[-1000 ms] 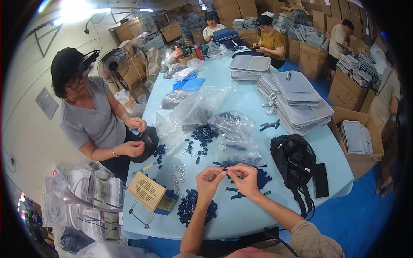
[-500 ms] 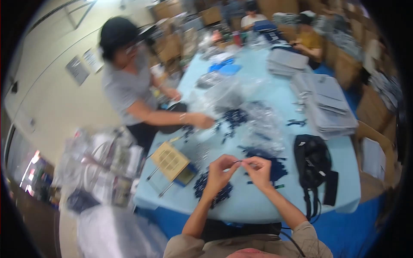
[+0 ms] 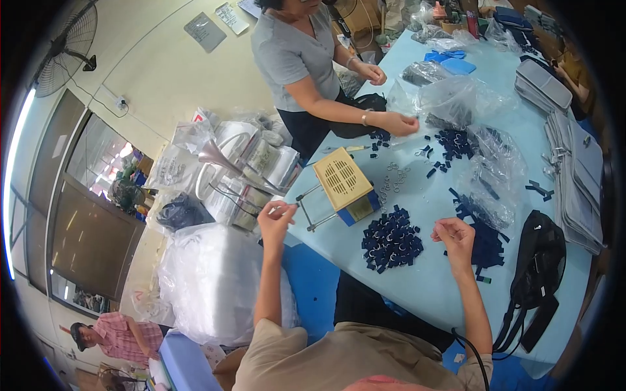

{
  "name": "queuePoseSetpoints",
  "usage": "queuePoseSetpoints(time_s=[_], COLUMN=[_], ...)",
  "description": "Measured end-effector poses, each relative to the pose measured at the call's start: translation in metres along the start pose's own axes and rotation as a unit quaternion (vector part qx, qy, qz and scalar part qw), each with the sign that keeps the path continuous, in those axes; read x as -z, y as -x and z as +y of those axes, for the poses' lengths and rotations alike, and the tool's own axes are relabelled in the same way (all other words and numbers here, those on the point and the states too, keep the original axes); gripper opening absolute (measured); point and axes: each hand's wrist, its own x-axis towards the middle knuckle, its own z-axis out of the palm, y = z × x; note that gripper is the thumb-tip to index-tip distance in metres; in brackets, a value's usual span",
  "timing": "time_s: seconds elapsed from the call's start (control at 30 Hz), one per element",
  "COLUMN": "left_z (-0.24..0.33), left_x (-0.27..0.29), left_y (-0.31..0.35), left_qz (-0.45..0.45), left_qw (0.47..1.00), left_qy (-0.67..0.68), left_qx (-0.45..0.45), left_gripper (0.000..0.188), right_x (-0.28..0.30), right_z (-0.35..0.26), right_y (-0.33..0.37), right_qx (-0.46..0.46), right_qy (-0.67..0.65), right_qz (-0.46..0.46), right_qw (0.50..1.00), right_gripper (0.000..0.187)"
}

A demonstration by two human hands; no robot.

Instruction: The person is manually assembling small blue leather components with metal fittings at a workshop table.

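Note:
My left hand (image 3: 276, 217) is raised at the table's left edge with fingers pinched. Its fingertips are beside the metal rod frame (image 3: 304, 214) of a yellow and blue box (image 3: 343, 180) with a slotted top. Whatever it pinches is too small to make out. My right hand (image 3: 454, 234) hovers over the table with fingers curled together, their contents hidden. Near it are loose dark navy strap pieces (image 3: 486, 244). Between my hands lies a heap of short navy strap loops with metal rings (image 3: 391, 239). Loose metal rings (image 3: 393, 177) are scattered beyond the box.
Across the left table edge a person in grey (image 3: 303, 72) reaches over more navy pieces (image 3: 454, 143). Clear plastic bags (image 3: 492, 166) cover the middle. At right are a black bag (image 3: 540, 257) and stacked grey panels (image 3: 574, 169). Wrapped bundles (image 3: 215, 280) stand left of the table.
My hands have parted from where they met over the table; the left moved out to the box's rods. The view has swung left. The person in grey still reaches over the table.

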Motion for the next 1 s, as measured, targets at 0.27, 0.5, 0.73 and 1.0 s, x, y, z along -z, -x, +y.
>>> queuePoseSetpoints(time_s=[0.27,0.5,0.73,1.0], left_z=[-0.076,-0.084,-0.080,-0.080], left_x=[0.032,0.030,0.028,0.026], left_y=[-0.032,-0.050,-0.053,-0.054], left_qz=[-0.022,-0.081,-0.102,-0.106], left_qw=[0.958,0.937,0.937,0.935], left_qy=[0.014,0.117,0.097,0.105], left_qx=[0.285,0.321,0.321,0.321], left_gripper=[0.036,0.033,0.035,0.042], right_x=[0.007,0.006,0.006,0.006], right_z=[-0.004,0.000,-0.001,0.000], right_y=[0.001,-0.001,-0.002,-0.001], right_qx=[-0.016,-0.026,-0.026,-0.030], right_qy=[0.019,0.024,0.040,0.042], right_qz=[0.007,-0.003,-0.010,-0.010], right_qw=[1.000,0.999,0.999,0.999], right_gripper=[0.007,0.007,0.010,0.008])
